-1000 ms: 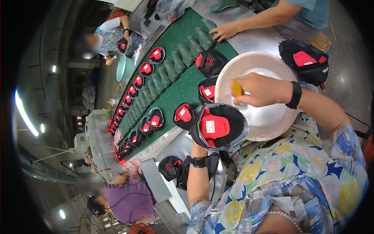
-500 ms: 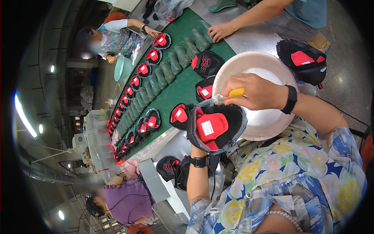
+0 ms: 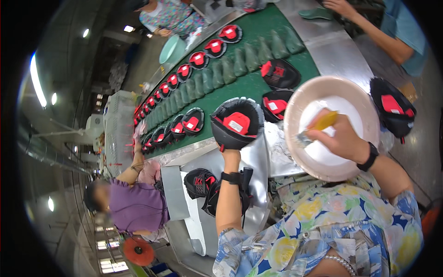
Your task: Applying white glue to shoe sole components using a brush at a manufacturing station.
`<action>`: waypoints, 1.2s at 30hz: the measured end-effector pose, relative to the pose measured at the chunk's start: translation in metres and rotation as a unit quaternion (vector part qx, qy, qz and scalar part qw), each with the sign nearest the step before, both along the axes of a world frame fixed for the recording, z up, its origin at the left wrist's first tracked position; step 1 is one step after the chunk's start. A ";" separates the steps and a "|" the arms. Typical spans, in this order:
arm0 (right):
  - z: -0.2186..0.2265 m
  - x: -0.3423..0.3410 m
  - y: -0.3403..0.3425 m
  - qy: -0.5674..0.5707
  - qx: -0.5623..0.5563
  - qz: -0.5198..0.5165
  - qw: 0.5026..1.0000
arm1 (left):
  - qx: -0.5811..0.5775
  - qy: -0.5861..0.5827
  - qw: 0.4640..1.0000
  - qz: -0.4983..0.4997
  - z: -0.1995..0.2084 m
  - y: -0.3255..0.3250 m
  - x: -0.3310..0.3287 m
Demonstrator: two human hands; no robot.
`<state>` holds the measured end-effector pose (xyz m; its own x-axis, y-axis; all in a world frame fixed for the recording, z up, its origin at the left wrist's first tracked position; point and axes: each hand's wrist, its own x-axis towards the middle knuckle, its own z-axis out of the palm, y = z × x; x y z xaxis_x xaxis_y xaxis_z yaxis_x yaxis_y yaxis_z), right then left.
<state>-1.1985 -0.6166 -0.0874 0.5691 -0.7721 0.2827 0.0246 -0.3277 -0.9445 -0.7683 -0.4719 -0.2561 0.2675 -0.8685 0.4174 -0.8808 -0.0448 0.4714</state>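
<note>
My left hand (image 3: 230,155) holds a black shoe upper (image 3: 237,123) up from underneath, its open edge and red lining facing up; most of the fingers are hidden behind it. My right hand (image 3: 344,139) is closed round a yellow-handled brush (image 3: 325,121). The brush's bristles point down and left over a pale pink basin (image 3: 291,113) that contains white liquid (image 3: 340,107). Beside the basin on the left, two more black-and-red uppers (image 3: 280,74) rest near the belt's edge.
A green belt (image 3: 221,99) carries rows of uppers (image 3: 199,60) and green shoe lasts (image 3: 251,57). Another upper (image 3: 391,108) lies right of the basin. Dark shoes (image 3: 200,182) stand by my left forearm. Co-workers (image 3: 138,205) are at left, far side and right.
My left hand has carried the upper left, away from the brush. My right hand has brought the brush from the upper's edge down over the basin. A co-worker's hand has left the belt.
</note>
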 end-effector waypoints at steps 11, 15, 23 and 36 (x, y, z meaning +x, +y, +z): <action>-0.031 -0.026 -0.024 0.105 0.114 -0.070 0.985 | -0.103 0.703 0.696 0.103 -0.015 -0.096 0.102; -0.033 -0.017 -0.035 0.122 0.146 -0.053 0.980 | -0.068 0.555 0.729 0.395 -0.047 -0.078 0.173; -0.049 -0.029 -0.049 0.216 0.104 -0.049 0.970 | 0.370 0.291 0.874 0.120 0.005 -0.100 0.085; -0.071 -0.023 -0.026 0.215 -0.030 0.106 0.970 | 0.162 -0.066 0.943 -0.284 0.057 0.024 -0.148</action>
